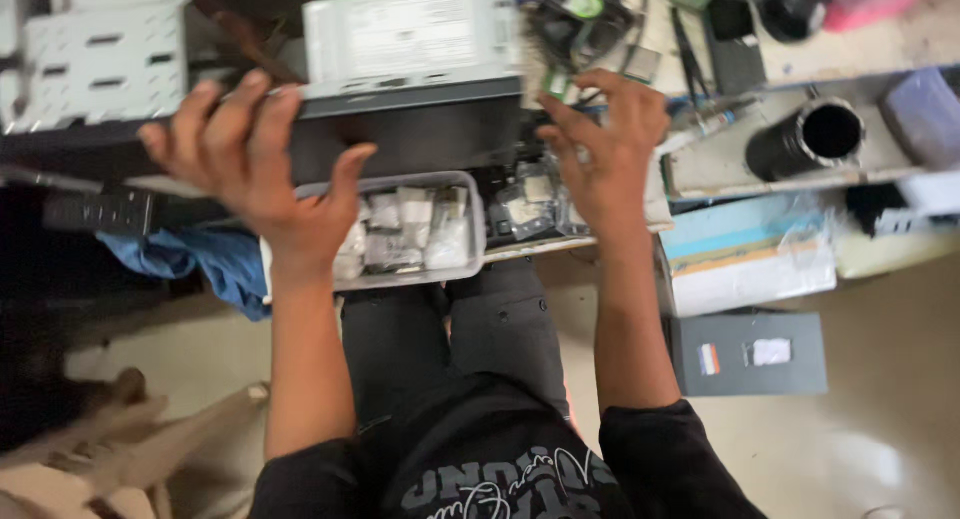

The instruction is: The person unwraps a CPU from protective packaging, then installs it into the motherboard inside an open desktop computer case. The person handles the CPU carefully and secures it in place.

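Cluttered workbench point(700, 169) fills the background. At its near edge, a grey drive unit point(410, 79) is gripped by the left hand point(255, 164); the right hand point(605, 149) hovers released beside it. Both ends are best supported, keeping it level above the parts tray point(475, 229).

Boxy grey drive point(410, 79) — flat, benchtop

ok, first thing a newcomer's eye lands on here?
The two bare hands at centre: the left hand grips the edge of a grey-and-black metal drive unit, the right hand hovers spread beside it. Just below sits a grey tray of small bagged parts.
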